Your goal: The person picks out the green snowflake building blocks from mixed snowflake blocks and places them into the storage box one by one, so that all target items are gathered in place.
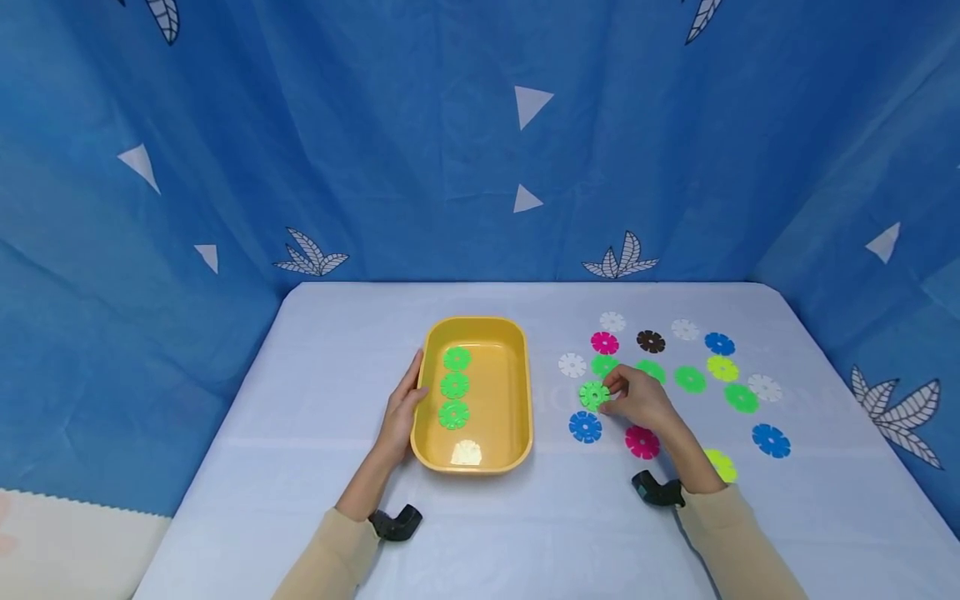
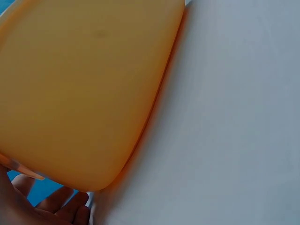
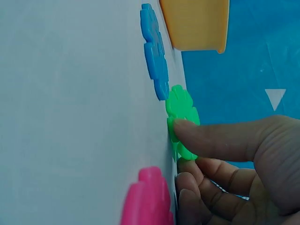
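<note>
My left hand (image 1: 396, 421) holds the left side of a yellow plastic tray (image 1: 521, 400), thumb over the rim and fingers along the outer wall. Inside the tray, three green notched discs (image 1: 454, 385) lie in a column. Over to the right, my right hand (image 1: 641, 398) pinches another green notched disc (image 1: 594, 395) between thumb and fingers. In the right wrist view that disc (image 3: 180, 105) is tilted up beside the table surface. A blue disc (image 1: 585, 427) lies just in front of it, and a pink disc (image 1: 642, 442) is by the right wrist.
More notched discs are scattered at the right: a brown one (image 1: 650, 341), a white one (image 1: 765, 387), a blue one (image 1: 771, 441), a yellow one (image 1: 722, 368) and several green ones. A blue curtain (image 1: 450, 167) hangs behind the white table (image 1: 300, 367).
</note>
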The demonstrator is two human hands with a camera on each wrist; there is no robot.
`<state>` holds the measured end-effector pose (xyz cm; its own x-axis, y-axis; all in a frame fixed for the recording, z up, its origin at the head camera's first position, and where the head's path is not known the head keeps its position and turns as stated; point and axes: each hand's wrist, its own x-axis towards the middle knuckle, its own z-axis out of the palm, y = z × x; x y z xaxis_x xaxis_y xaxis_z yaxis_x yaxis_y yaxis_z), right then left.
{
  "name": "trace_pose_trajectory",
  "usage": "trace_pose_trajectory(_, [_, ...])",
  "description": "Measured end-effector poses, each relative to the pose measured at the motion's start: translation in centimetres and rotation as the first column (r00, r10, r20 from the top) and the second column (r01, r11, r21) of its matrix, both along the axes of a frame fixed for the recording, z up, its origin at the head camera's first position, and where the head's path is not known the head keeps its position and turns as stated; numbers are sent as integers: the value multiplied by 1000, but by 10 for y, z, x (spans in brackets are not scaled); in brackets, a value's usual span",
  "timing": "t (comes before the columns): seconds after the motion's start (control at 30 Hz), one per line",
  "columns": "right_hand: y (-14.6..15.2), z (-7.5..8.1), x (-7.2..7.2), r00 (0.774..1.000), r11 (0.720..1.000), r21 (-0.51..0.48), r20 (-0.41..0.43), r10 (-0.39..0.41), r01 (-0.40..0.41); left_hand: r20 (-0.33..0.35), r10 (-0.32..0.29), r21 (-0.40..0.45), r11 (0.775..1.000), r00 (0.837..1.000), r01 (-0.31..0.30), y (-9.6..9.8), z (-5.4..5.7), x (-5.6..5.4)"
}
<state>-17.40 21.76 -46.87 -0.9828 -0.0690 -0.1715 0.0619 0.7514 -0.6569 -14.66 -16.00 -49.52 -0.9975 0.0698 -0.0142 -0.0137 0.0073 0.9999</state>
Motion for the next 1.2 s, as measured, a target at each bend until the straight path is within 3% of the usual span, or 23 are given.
trace_pose_trajectory(0.33, [8, 2, 0, 1000, 991, -130, 7, 17, -16, -8, -10, -1, 1000, 1000, 10, -1, -1, 1])
trace_pose_trajectory(0.53, [12, 4, -4, 999, 969, -246, 13, -32, 34, -10, -5, 3, 1000, 1000, 5, 2, 0, 0])
trace_pose_trajectory(0.87, [9, 16, -4, 991, 961, -244, 20, -131, 132, -17, -10, 14, 1000, 1000, 10, 2, 1, 1])
trace_pose_trajectory(1.2, [-2, 34, -9, 995, 961, -262, -1, -96, 92, -5, -11, -6, 1000, 1000, 11, 2, 1, 1])
